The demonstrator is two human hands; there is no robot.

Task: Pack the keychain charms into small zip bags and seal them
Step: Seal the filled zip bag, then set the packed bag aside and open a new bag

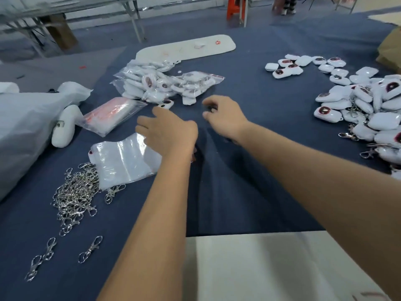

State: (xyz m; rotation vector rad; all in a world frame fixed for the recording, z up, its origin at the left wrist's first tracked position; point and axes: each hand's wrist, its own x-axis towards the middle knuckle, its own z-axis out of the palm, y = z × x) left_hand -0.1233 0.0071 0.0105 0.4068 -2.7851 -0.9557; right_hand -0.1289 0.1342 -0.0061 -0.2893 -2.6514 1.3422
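Both hands (pixel 195 124) outstretched, bagged charms (pixel 167 83) just beyond fingertips

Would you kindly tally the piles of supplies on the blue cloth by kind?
Packs of clear zip bags: 2
Pile of bagged charms: 1
Spread of loose charms: 1
Heap of metal clasps: 1
Total: 5

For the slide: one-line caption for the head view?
Both hands, left hand and right hand, reach toward bagged charms; loose charms wait right.
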